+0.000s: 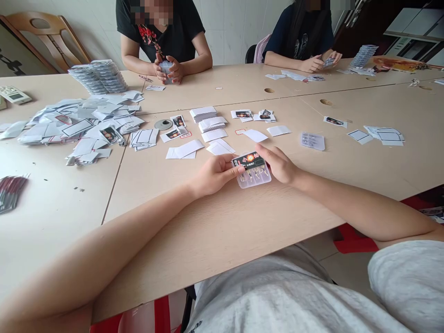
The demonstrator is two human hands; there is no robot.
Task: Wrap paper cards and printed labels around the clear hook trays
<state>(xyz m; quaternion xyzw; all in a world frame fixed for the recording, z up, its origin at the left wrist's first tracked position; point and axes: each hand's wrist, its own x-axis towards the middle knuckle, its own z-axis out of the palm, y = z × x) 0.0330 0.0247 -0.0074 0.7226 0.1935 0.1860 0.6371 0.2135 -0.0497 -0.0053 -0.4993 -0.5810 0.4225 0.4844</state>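
A small clear plastic box (pixel 257 178) is held tilted just above the table's near side. Gold-coloured, hook-like pieces show in its lower part, and a black label (pixel 252 159) with an orange burst lies along its upper part. My left hand (pixel 217 175) grips the box's left side, thumb on the front. At the upper right corner, my right hand (pixel 280 165) has its fingers closed against the box and label edge. Beyond it, another clear box (pixel 312 141) lies flat on the table. White paper cards (pixel 187 149) and stacked cards (pixel 208 121) are spread beyond my hands.
A large heap of white cards (pixel 86 120) covers the left, with stacked clear boxes (pixel 99 76) behind. A tape roll (pixel 163 124) lies beside black labels (pixel 173 133). Two people sit opposite, each handling a box. More cards (pixel 386 134) lie right; the table edge slants nearby.
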